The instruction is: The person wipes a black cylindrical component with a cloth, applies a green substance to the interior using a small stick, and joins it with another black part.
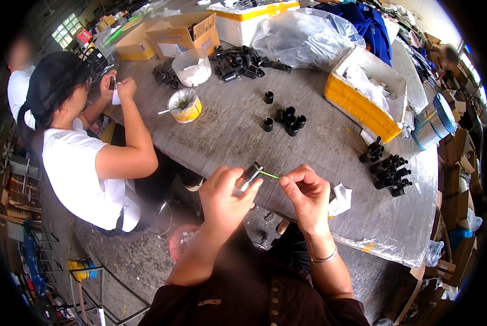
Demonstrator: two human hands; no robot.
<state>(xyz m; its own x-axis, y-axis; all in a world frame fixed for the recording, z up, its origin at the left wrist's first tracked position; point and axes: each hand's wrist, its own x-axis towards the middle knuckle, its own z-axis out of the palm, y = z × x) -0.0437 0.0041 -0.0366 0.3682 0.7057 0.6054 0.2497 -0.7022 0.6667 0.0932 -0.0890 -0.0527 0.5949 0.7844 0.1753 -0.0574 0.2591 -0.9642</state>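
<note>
Near the table's front edge, my left hand [222, 196] is closed round a small shiny black-and-silver cylinder [250, 177], which is tilted. A thin green strip [270, 174] runs from the cylinder's upper end toward my right hand [310, 200], whose thumb and forefinger pinch its other end. Just right of that hand, a crumpled white cloth or paper [340, 200] lies on the table edge. Farther in stand several short black cylinders [291, 125], some clustered together. At the right is a group of black fittings [390, 173].
A co-worker [83, 157] sits at my left, holding something small and white. Beyond my hands are a yellow-white can [184, 112], a translucent tub [192, 69], a pile of black parts [238, 64], a yellow-banded foam box [357, 106] and a blue-white bucket [434, 124].
</note>
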